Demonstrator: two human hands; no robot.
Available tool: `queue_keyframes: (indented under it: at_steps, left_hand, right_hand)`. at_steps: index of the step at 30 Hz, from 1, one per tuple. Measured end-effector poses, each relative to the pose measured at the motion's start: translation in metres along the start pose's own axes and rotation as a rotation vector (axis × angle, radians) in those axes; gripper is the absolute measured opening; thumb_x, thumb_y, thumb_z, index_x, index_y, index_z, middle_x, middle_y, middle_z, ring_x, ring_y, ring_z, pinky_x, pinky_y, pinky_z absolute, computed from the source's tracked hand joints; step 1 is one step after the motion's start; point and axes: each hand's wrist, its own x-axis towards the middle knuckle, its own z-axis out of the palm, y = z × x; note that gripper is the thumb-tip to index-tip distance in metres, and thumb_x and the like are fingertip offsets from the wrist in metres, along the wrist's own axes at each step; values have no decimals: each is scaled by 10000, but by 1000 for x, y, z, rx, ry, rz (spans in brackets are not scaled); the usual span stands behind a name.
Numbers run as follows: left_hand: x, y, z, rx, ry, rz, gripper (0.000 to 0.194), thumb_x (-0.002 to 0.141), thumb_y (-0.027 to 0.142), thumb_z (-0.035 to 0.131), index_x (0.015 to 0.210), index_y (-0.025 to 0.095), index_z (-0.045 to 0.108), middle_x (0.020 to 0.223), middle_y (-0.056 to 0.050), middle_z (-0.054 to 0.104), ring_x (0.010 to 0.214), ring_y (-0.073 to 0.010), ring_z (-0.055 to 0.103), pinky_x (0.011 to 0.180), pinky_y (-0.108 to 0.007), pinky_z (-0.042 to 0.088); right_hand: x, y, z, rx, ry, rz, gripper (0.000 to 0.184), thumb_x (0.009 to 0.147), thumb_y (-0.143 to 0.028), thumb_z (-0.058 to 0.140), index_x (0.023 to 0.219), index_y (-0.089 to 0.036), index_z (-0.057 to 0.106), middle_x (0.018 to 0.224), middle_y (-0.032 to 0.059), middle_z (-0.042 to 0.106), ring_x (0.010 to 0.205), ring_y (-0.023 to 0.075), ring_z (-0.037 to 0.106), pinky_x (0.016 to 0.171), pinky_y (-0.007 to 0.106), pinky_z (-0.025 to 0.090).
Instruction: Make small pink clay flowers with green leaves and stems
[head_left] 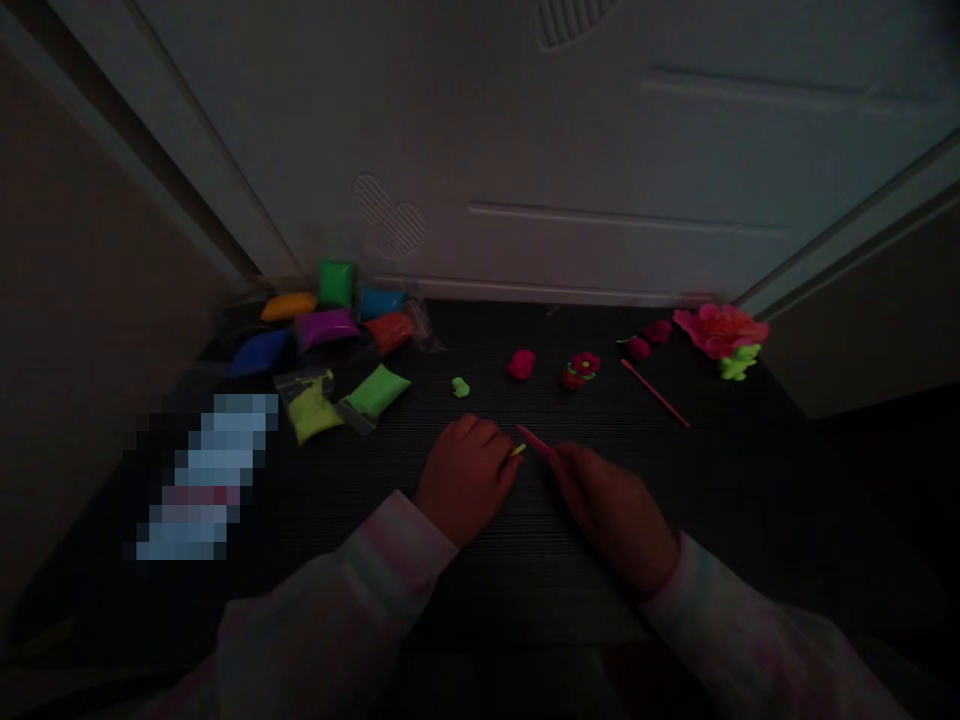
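Your left hand has its grip closed on a yellow bit over the middle of the worktop, your right hand holds a pink tool just beside it, and, farther off, the flower looks finished, the pink lump unshaped.

Pink tool in right grip, near yellow-green bit, probably clay, in left grip

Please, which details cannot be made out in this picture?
In the head view:
Yellow-green piece: inner end, hidden by the left hand.
Pink tool: rear end, covered by the right hand.
Pale patch: contents, masked by pixel blocks.
Left sleeve: cut off by the bottom edge.
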Motion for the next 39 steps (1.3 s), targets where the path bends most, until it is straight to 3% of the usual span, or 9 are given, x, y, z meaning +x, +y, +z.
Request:
queue_keyframes:
  at_steps: [4,7,10,14,19,24,39]
  left_hand:
    - [1,1,-2,-2,-16,0,183,824,252,442,792,151,591,815,-52,599,805,-191,490,711,-350,419]
    - [1,1,-2,-5,-25,2,187,828,247,432,806,153,592,821,-55,599,804,-191,489,709,-352,416]
    - [0,1,-1,-2,-23,1,192,830,264,434,806,154,589,826,-56,595,812,-190,486,719,-354,414]
    - [0,0,-1,-3,-20,-2,175,816,284,462,823,162,588,827,-51,592,824,-194,483,727,-356,413]
    - [0,1,-2,6,-15,-6,186,810,305,472,820,163,591,822,-48,593,824,-197,486,721,-355,413]
    - [1,2,-1,30,-10,0,191,826,276,441,794,160,590,819,-51,596,816,-194,487,718,-351,409]
    - [2,6,-1,71,-15,-6,198,833,257,422,793,158,589,808,-43,595,811,-190,486,710,-343,407]
  right_hand:
    - [-1,-3,-1,-65,-89,-98,280,842,-150,336,1045,-149,529,799,61,672,627,160,624,571,269,472]
    - [0,-3,-2,-51,-82,-33,312,846,-225,363,1121,-124,471,818,77,677,607,161,627,545,265,475]
    - [1,-3,-5,20,-45,34,272,867,-291,327,1016,-145,502,747,54,662,569,148,617,501,247,462]
    - [2,-2,-9,62,-69,-2,304,892,-267,264,849,-186,554,709,34,627,574,128,599,512,239,458]
    - [2,-2,-5,77,-36,-23,309,869,-187,336,1153,-151,454,992,67,648,783,135,635,660,240,494]
    - [-1,-5,-1,68,-23,-11,230,847,-174,373,1029,-146,510,831,50,683,626,140,638,570,245,486]
    - [-5,-7,3,-22,-32,-99,233,818,-159,426,1025,-147,533,768,27,676,586,144,610,546,261,440]
